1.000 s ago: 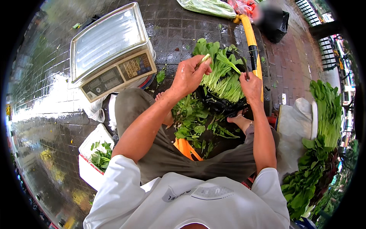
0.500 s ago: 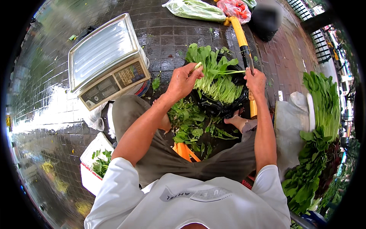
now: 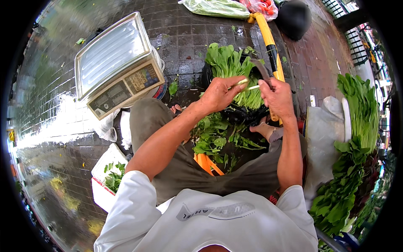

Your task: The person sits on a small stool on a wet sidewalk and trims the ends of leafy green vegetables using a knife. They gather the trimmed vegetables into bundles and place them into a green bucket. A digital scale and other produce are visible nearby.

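Two hands trimming a leafy stalk above a heap of greens.

Weighing scale (image 3: pixel 119 69) sits left of the greens (image 3: pixel 233 69); left hand (image 3: pixel 218 93) pinches a pale stalk (image 3: pixel 245 83), right hand (image 3: pixel 275 98) is closed around a dark knife (image 3: pixel 261 69) touching it.

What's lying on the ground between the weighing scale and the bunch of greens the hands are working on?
In the head view, mostly wet dark paving lies between the scale and the bunch of greens, with one loose green leaf and a few small scraps.
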`<state>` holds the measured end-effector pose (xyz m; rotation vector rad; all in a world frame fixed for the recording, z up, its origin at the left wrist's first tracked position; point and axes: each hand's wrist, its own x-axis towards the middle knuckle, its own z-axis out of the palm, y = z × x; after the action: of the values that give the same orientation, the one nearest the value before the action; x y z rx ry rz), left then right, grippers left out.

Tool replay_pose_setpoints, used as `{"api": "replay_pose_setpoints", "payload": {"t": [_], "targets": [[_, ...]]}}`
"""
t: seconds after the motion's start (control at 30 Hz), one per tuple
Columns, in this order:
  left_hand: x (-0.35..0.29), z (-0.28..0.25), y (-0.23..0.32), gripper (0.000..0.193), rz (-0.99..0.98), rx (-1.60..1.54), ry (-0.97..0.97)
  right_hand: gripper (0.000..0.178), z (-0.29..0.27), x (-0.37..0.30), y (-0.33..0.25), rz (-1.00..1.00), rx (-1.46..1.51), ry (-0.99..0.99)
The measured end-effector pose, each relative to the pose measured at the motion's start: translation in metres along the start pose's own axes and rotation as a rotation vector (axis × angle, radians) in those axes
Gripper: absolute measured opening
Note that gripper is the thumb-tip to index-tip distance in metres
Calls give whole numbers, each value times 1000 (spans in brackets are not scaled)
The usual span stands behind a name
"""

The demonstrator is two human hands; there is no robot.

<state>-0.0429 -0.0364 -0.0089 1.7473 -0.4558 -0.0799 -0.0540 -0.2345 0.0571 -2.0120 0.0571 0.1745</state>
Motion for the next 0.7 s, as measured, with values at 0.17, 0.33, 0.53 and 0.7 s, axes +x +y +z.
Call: {"api": "replay_pose_setpoints", "payload": {"t": [0.17, 0.33, 0.53, 0.7], "targets": [[-8, 8, -3, 32, -68, -103, -159, 23, 15, 3, 20, 3, 102, -78], [-10, 4, -7, 31, -193, -223, -187, 23, 22, -2, 28, -80, 160, -45], [-8, -7, -2, 36, -305, -602, -221, 27, 28, -8, 45, -203, -99, -6], [-13, -14, -1, 36, -375, -727, -250, 24, 34, -10, 38, -470, -254, 21]]}}
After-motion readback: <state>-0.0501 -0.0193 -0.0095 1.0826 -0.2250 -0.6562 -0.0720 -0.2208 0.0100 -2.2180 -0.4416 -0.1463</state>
